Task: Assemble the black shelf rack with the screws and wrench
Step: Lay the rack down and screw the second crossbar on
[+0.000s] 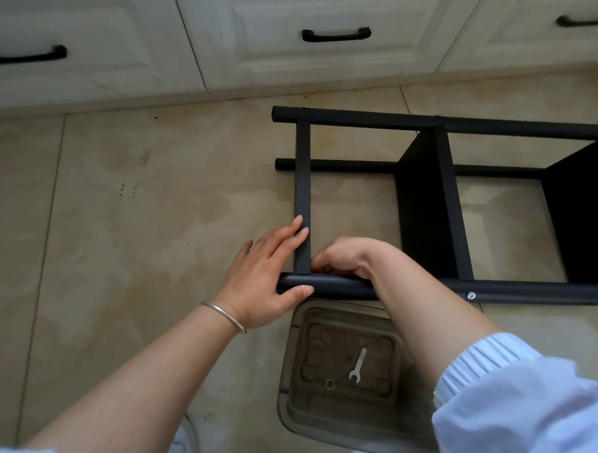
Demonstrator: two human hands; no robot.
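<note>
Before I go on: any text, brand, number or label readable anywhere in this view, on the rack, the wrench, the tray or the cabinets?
No readable text anywhere in the view.
black shelf rack: plain black bars and panels, no label or marking visible.
wrench: bare metal, any stamping too small to tell.
clear plastic tray: only moulded ridges, no lettering legible.
white cabinets: no signs or stickers, just black handles.

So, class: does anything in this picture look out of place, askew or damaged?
Nothing stands out. The black metal shelf rack lies on its side mid-assembly, apparently undamaged. The small silver flat wrench rests unused in the clear plastic tray, with a small ring beside it.
</note>
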